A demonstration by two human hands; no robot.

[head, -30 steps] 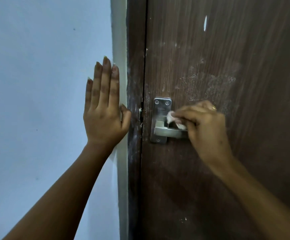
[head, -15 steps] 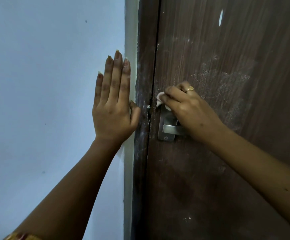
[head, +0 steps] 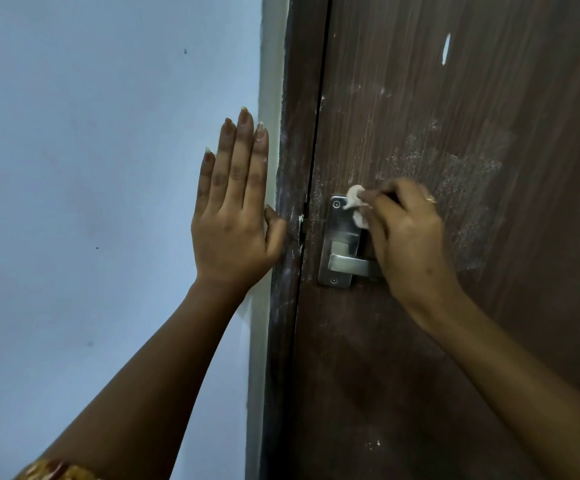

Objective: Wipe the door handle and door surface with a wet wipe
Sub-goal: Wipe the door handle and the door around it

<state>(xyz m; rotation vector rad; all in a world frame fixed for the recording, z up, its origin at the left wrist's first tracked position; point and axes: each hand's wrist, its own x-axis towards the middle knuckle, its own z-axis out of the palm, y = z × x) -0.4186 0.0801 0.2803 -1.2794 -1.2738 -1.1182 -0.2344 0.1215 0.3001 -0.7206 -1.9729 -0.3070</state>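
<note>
A dark brown wooden door (head: 454, 341) fills the right half of the view, with a whitish smeared patch (head: 454, 174) above and right of the handle. A silver metal handle plate (head: 338, 237) with a lever (head: 349, 265) sits at mid height. My right hand (head: 409, 244) is shut on a crumpled white wet wipe (head: 356, 202) and presses it against the top right corner of the plate, hiding the lever's outer end. My left hand (head: 233, 216) lies flat and open on the wall beside the door frame, thumb touching the frame.
A pale blue wall (head: 91, 202) covers the left half. The dark door frame (head: 292, 168) runs vertically between wall and door, dusted with white marks. A small white chip (head: 446, 50) shows high on the door.
My right hand took the wipe from the lever up to the plate's top left corner, then across to its top right corner. My left hand has stayed flat on the wall.
</note>
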